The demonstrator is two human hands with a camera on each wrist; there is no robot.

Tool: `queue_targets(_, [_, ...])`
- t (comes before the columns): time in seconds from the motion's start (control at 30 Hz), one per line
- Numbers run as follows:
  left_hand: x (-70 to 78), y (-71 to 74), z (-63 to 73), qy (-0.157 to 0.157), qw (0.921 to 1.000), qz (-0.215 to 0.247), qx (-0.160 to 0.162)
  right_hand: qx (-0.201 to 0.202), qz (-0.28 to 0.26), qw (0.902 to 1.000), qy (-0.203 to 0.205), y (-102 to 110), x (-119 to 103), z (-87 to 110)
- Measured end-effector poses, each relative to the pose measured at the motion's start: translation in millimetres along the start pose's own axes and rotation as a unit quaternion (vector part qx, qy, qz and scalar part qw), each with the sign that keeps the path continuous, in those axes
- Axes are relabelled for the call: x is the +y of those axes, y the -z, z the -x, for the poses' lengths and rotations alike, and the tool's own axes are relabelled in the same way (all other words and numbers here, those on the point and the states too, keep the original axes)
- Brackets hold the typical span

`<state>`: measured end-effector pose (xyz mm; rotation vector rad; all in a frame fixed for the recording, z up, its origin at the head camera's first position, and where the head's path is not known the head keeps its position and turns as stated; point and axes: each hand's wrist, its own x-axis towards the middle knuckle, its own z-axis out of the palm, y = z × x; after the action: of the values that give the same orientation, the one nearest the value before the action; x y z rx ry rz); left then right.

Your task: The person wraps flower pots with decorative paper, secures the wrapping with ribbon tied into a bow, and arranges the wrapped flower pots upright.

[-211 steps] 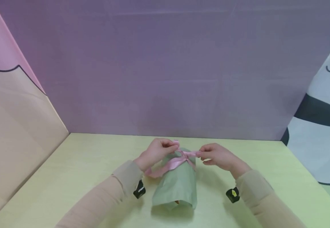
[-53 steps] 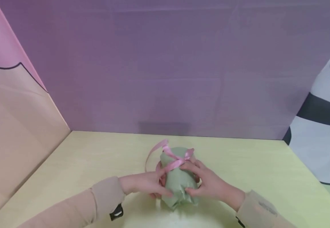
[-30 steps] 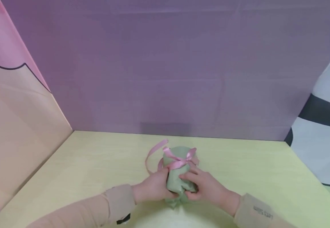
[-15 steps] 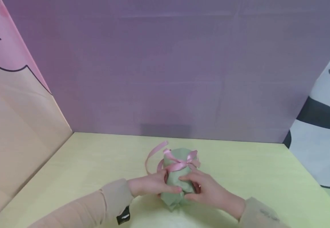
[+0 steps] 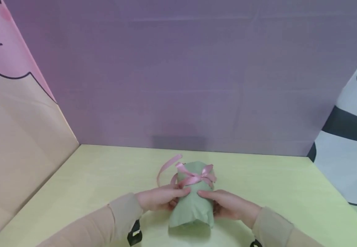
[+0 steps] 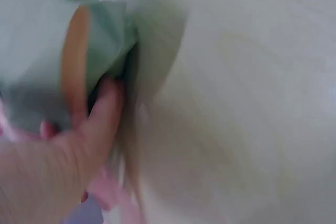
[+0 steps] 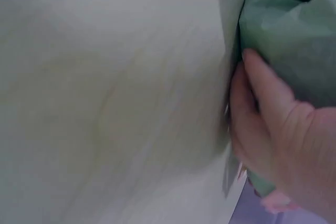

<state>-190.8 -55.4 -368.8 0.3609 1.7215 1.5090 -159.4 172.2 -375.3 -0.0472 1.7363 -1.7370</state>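
A bundle wrapped in pale green paper (image 5: 193,206) lies on the table in the head view, its near end flared out. Round its far part runs a pink ribbon (image 5: 193,178) tied in a bow, with a long tail curling off to the left. My left hand (image 5: 163,198) grips the bundle's left side, thumb on top. From the right, my right hand (image 5: 230,204) holds it the same way, its thumb close to the other one. A brown strip (image 6: 76,56) shows along the paper in the left wrist view. Whatever the paper wraps is hidden.
The pale yellow table (image 5: 110,168) stretches out around the bundle. A purple backdrop (image 5: 178,75) stands behind it, with printed cartoon panels at the left and the right (image 5: 348,164).
Earlier both hands pinched the ribbon at the bow. They then moved to the near end, where the paper was bunched in. Now they grip the sides and that end has spread out.
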Motion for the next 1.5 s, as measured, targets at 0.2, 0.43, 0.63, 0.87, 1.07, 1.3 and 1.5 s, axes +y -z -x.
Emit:
queue_targets(0.2, [-4.8, -0.9, -6.1, -0.032, 0.9983, -0.010, 0.047, 0.034, 0.014, 0.9993, 0.003, -6, -1, -2.1])
queue_targets(0.43, [9.0, 3.6, -10.2, -0.150, 0.9678, -0.162, 0.120, 0.082, 0.097, 0.9870, 0.099, 0, -17, -3.2])
queue_targets(0.63, [29.6, 15.1, -26.0, -0.258, 0.9207, -0.244, 0.161, 0.159, 0.233, 0.9420, 0.181, 14, -47, -12.3])
queue_targets(0.87, [33.0, 20.7, -45.1, -0.227, 0.8992, -0.314, 0.204, 0.197, 0.311, 0.8860, 0.282, 29, -45, -30.1])
queue_targets(1.07, [29.4, 27.0, -53.3, -0.193, 0.9099, -0.308, 0.200, 0.204, 0.301, 0.8388, 0.405, 32, -34, -45.3])
queue_targets(1.3, [23.0, 32.7, -55.3, -0.172, 0.9151, -0.312, 0.190, 0.207, 0.283, 0.8774, 0.327, 30, -29, -52.0])
queue_targets(1.5, [20.3, 33.9, -59.6, -0.162, 0.9242, -0.301, 0.171, 0.197, 0.287, 0.9058, 0.242, 32, -29, -50.0])
